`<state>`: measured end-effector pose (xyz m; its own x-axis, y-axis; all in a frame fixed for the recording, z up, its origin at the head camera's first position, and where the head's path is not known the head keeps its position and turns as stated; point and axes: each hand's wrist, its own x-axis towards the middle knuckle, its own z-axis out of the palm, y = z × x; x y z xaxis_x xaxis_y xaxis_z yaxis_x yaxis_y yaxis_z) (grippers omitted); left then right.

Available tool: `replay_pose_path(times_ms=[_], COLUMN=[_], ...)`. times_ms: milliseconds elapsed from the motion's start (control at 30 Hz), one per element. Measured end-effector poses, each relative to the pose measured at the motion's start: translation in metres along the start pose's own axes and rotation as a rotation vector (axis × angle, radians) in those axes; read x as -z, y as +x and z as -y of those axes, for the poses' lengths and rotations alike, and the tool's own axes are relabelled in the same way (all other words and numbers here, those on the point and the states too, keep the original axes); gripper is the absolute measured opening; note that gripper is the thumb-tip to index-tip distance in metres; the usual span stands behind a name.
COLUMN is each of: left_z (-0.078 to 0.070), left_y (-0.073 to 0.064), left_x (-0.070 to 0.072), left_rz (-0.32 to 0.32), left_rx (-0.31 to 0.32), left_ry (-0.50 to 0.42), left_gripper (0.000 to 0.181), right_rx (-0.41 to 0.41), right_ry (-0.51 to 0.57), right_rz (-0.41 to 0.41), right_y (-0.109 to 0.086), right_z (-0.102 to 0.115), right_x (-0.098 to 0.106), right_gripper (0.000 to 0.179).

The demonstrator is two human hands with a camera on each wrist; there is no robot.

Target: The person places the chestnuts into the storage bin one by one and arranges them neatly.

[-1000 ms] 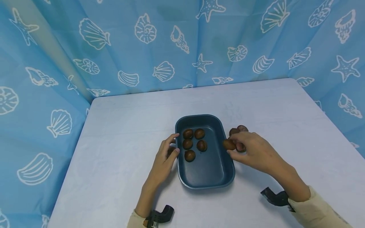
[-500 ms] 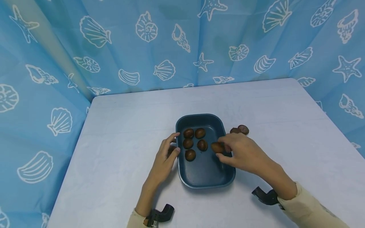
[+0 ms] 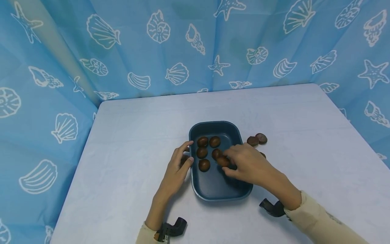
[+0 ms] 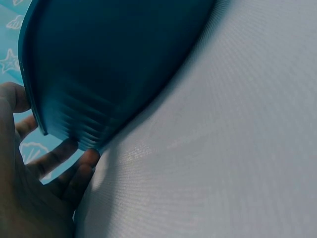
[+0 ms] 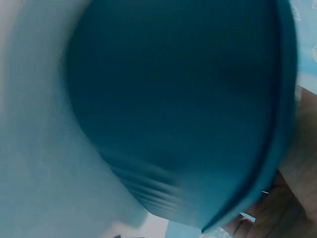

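Observation:
A dark blue rectangular tray (image 3: 210, 186) stands on the table, holding several brown chestnuts (image 3: 204, 165) in its left and middle part. My right hand (image 3: 253, 166) reaches over the tray's right rim and pinches one chestnut (image 3: 222, 161) between thumb and fingers, close beside another chestnut (image 3: 216, 154) in the tray. At the left rim my left hand (image 3: 175, 171) touches the tray with thumb and fingertips. In the left wrist view, its fingers (image 4: 59, 157) lie against the tray's outer wall (image 4: 124, 59). The right wrist view shows mostly tray wall (image 5: 178, 99); the held chestnut is hidden there.
Right of the tray, two chestnuts (image 3: 252, 141) lie together on the white tablecloth (image 3: 137, 135). Another chestnut (image 3: 263, 155) is mostly hidden behind my right hand. A blue seashell-print curtain (image 3: 182, 44) hangs behind the table and along its sides.
My right hand has carried a chestnut leftward from the pile, over the right rim, and into the middle of the tray. The left hand has stayed at the left rim.

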<state>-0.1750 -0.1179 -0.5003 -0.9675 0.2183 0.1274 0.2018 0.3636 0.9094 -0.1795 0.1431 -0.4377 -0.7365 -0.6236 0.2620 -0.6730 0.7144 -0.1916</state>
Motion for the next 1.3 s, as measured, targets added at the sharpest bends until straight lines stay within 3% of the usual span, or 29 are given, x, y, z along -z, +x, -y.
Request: replay_pose_path(times_ms=[333, 567, 767, 967, 1300], left_z=[-0.001, -0.001, 0.000, -0.002, -0.003], left_y=[0.001, 0.001, 0.001, 0.001, 0.000], left_x=[0.001, 0.000, 0.000, 0.000, 0.000], left_rz=[0.003, 0.010, 0.008, 0.007, 0.009], left_rx=[-0.003, 0.003, 0.006, -0.002, 0.011], left_ry=[0.000, -0.004, 0.008, 0.016, 0.008], left_gripper=[0.050, 0.051, 0.050, 0.050, 0.049], right_rx=[0.022, -0.015, -0.031, -0.088, -0.121], right_ry=[-0.075, -0.121, -0.039, 0.045, 0.086], right_rz=[0.018, 0.016, -0.004, -0.045, -0.151], right_y=[0.006, 0.007, 0.004, -0.004, -0.026], right_z=[0.003, 0.004, 0.006, 0.003, -0.011], right_x=[-0.014, -0.020, -0.016, 0.001, 0.015], right_gripper=[0.026, 0.035, 0.031, 0.034, 0.029])
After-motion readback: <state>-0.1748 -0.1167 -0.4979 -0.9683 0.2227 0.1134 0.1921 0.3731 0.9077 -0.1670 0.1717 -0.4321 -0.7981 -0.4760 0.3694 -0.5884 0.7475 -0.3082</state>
